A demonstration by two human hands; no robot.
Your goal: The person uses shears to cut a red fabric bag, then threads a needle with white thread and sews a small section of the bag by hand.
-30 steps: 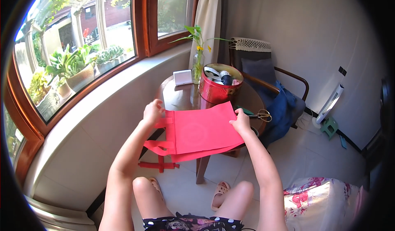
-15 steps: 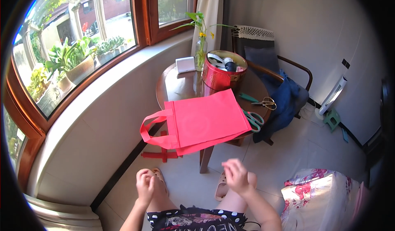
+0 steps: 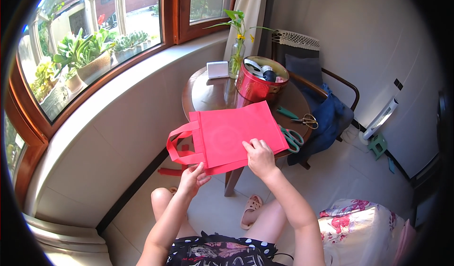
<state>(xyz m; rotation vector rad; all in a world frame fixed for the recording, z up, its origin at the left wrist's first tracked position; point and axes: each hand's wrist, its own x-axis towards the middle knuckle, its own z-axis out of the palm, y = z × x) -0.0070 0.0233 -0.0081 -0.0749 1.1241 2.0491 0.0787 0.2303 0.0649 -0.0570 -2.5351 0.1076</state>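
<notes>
A flat red tote bag [image 3: 227, 128] lies across the near side of the round table, its two handles [image 3: 176, 143] sticking out past the left edge. My right hand [image 3: 261, 158] is closed on the bag's near edge, toward its right end, knuckles up and fingers curled over the fabric. At the near left corner, below the handle seam, my left hand [image 3: 191, 178] touches the bag with thumb and fingers apart. The bag's near edge shows two layers slightly offset. Green-handled scissors [image 3: 292, 139] poke out from beside its right end.
On the dark round table [image 3: 196, 93] stand a red tin of sewing supplies [image 3: 255, 86], a glass vase with a plant [image 3: 236, 60] and a small white box [image 3: 217, 70]. Gold-handled scissors [image 3: 309, 120] lie at the right. Behind is an armchair [image 3: 302, 72] with blue cloth [image 3: 326, 114].
Both hands have risen from above my knees and moved forward to the bag. My right hand has closed on its near edge; my left has reached the near left corner.
</notes>
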